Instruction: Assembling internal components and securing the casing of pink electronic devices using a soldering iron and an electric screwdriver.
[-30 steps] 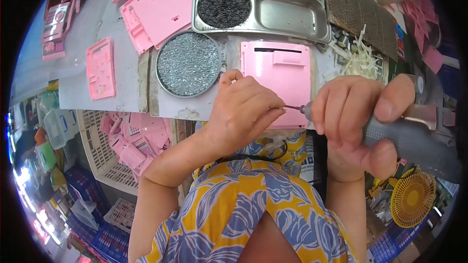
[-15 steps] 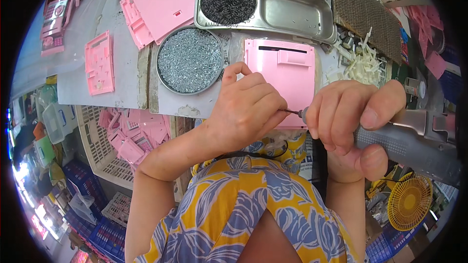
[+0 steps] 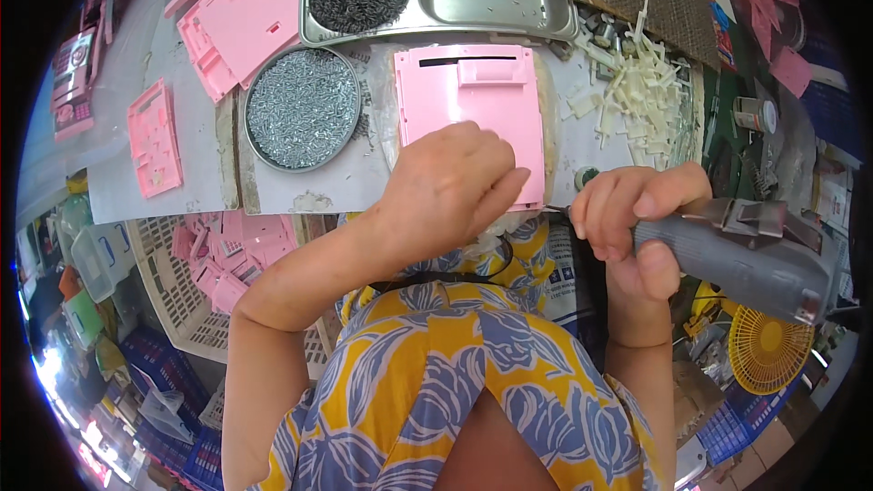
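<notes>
My right hand wraps round a grey electric screwdriver, held almost level with its thin bit pointing left. The bit's tip is by the near right corner of a pink plastic panel, which has a dark slot and a raised block near its far edge. Over the panel's near part is my left hand, its fingers curled and pinched together. Whatever those fingers may hold is hidden. Left of the panel stands a round metal dish full of small silvery screws.
A metal tray with dark coiled springs lies at the back. Pale plastic pieces are heaped at right. Pink casings lie on the left, and a cream basket of pink parts sits below the table's edge.
The whole view has shifted, so the table's things appear farther left. The screwdriver's bit has come away from my left fingertips to the panel's near right corner. My left hand's fingers have curled in.
</notes>
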